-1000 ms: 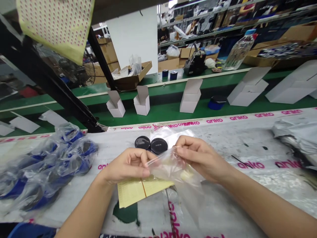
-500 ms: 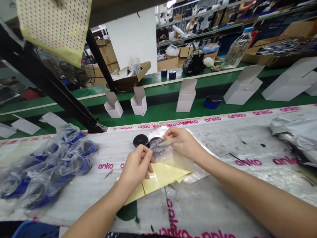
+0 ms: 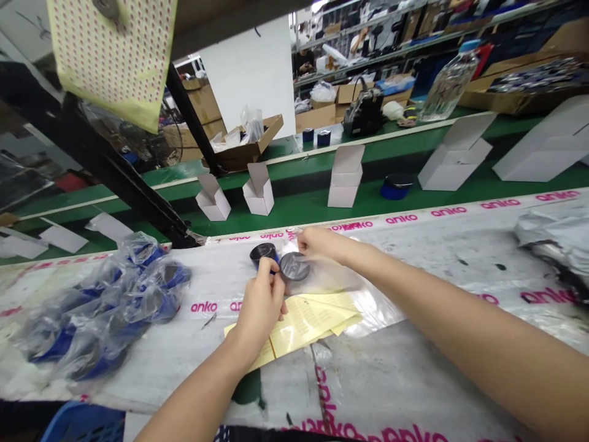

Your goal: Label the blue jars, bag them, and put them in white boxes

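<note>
My left hand (image 3: 264, 298) is closed, thumb and fingers pinching the edge of a clear plastic bag (image 3: 329, 279). Through the film shows a round black disc (image 3: 294, 266), like a lid. Touching or just behind my left fingertips is a blue container with a black rim (image 3: 264, 250), its dark inside visible. My right hand (image 3: 317, 242) is closed beyond the disc, at the far side of the bag; what its fingertips hold is hidden. Below the bag lie yellow printed sheets (image 3: 306, 319), partly over more clear plastic (image 3: 380, 310).
Several bagged blue containers (image 3: 105, 307) lie at left. Behind, open white boxes (image 3: 345, 178) and a blue container with a dark top (image 3: 396, 185) stand on the green conveyor (image 3: 294, 209). A dark slanted post (image 3: 138, 190) rises at left; a blue basket (image 3: 85, 423) is below.
My right hand has moved away from my left hand, toward the back. The black disc now shows face-up through the bag, and the container's inside has come into view at left.
</note>
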Tool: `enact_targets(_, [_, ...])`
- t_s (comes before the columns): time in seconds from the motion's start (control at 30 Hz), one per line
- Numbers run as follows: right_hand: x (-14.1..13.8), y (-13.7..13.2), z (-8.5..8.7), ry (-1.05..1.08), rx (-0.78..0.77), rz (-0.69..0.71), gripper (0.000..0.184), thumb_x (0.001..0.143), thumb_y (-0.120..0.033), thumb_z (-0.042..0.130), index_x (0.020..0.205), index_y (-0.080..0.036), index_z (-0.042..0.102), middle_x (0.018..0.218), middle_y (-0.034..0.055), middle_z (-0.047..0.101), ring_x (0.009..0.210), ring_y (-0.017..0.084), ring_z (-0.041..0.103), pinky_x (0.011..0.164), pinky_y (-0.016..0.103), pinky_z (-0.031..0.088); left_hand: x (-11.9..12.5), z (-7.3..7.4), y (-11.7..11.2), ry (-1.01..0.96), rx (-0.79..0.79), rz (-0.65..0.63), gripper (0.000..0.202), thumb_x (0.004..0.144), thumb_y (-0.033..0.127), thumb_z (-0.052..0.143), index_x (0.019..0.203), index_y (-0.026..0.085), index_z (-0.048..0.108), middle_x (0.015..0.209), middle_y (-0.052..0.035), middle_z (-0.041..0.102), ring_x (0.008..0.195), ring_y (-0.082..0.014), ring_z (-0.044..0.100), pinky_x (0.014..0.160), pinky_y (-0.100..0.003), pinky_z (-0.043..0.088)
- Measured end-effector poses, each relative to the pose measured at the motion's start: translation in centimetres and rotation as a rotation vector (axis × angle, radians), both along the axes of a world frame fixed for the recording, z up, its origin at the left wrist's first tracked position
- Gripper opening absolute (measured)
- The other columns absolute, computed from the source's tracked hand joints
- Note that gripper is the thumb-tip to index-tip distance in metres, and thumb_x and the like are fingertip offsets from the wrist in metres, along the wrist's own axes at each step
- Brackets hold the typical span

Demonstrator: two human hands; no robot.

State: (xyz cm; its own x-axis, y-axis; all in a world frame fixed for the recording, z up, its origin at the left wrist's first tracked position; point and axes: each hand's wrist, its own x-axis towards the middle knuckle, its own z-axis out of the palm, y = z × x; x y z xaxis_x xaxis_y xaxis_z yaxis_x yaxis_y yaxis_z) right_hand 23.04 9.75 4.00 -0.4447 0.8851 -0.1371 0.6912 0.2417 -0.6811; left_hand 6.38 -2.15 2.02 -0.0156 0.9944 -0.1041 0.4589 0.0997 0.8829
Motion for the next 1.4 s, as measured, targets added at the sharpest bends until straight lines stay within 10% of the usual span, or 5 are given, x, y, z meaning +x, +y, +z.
enact_targets(0.17, [2.8,-2.9,1.7,0.041,0.125,0.05,0.013,0.079,-0.013,0.055,0.081,-0.02,0.066,0.089,0.007,0.073,0.085,0.022,0.066,0.075,0.032,0.05,-0.1,0.0,-0.1,0.2,0.012,-0.072,0.008,0.094,0.02,0.044,0.097,0.024,0.05,0.057,0.0067,0.054,0.042,-0.0127,0.054,0.042,-0.02,0.04])
enact_targets(0.43, [4.8,-5.5,-0.4,0.247,0.05,0.362,0.066,0.085,-0.037,0.072,0.146,-0.027,0.049,0.147,0.01,0.056,0.131,0.03,0.056,0.108,0.045,0.047,0.0,0.7,-0.2,0.411,0.185,-0.158,0.025,0.095,0.017,0.045,0.104,0.017,0.069,0.082,-0.0063,0.073,0.055,-0.017,0.06,0.064,-0.03,0.046])
enact_targets(0.93, [3.0,-6.3,-3.8,0.27,0.361,0.283,0.058,0.085,-0.043,0.075,0.135,-0.021,0.055,0.146,0.0179,0.053,0.144,0.036,0.039,0.116,0.059,0.034,-0.7,0.9,-1.6,0.165,0.267,-0.28,0.064,0.09,0.016,0.055,0.151,0.03,0.041,0.153,-0.0107,0.046,0.097,-0.022,0.065,0.083,-0.035,0.055])
enact_targets(1.17, [2.4,-7.7,2.1,0.358,0.161,0.165,0.042,0.085,-0.044,0.072,0.121,-0.023,0.063,0.116,0.0095,0.068,0.101,0.028,0.066,0.086,0.042,0.055,-0.3,1.9,-1.7,-0.442,0.174,-0.13,0.068,0.086,0.031,0.072,0.147,0.03,0.042,0.139,-0.0123,0.055,0.084,-0.0155,0.064,0.062,-0.024,0.053])
enact_targets(1.4, [-0.3,-8.8,6.5,0.429,0.061,0.128,0.06,0.079,-0.056,0.075,0.134,-0.035,0.065,0.132,0.0081,0.063,0.116,0.032,0.063,0.088,0.044,0.058,-1.5,3.1,-0.3,-1.01,-0.063,0.046,0.048,0.08,0.045,0.075,0.119,0.021,0.063,0.082,-0.0013,0.067,0.059,-0.0115,0.059,0.048,-0.021,0.046])
